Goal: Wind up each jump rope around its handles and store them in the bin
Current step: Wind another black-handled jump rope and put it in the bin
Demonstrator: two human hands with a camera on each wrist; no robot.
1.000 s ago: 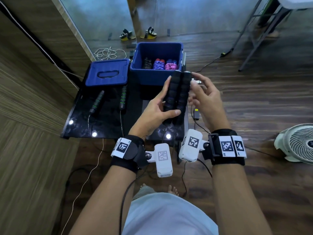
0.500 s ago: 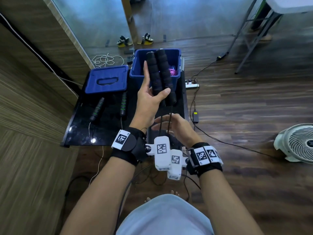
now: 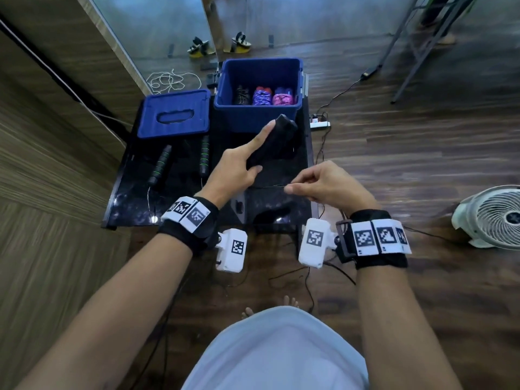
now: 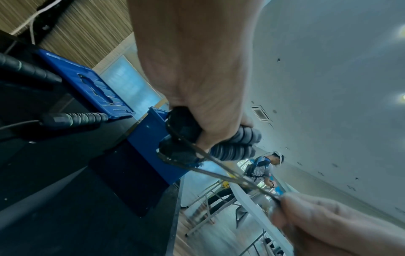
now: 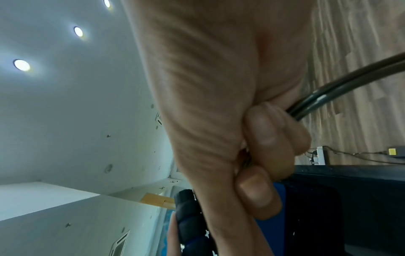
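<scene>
My left hand (image 3: 239, 167) grips two black foam jump-rope handles (image 3: 277, 137) held side by side over the black table, index finger stretched along them. In the left wrist view the handles (image 4: 238, 143) stick out past my curled fingers and the thin black rope (image 4: 221, 171) runs from their ends to my right hand. My right hand (image 3: 318, 184) pinches that rope (image 3: 270, 186), pulled straight between both hands. In the right wrist view the rope (image 5: 342, 93) bends out from my curled fingers. The blue bin (image 3: 225, 108) behind holds three wound ropes (image 3: 263, 96).
A second rope with green-striped black handles (image 3: 160, 167) lies unwound on the black table (image 3: 126, 192), next to the blue bin lid (image 3: 174, 114). A white fan (image 3: 489, 218) stands on the floor at right. Cables and a power strip (image 3: 319, 124) lie beside the table.
My left hand has lowered the two black handles from upright in front of the bin to a slant over the table. My right hand moved right and drew the rope straight.
</scene>
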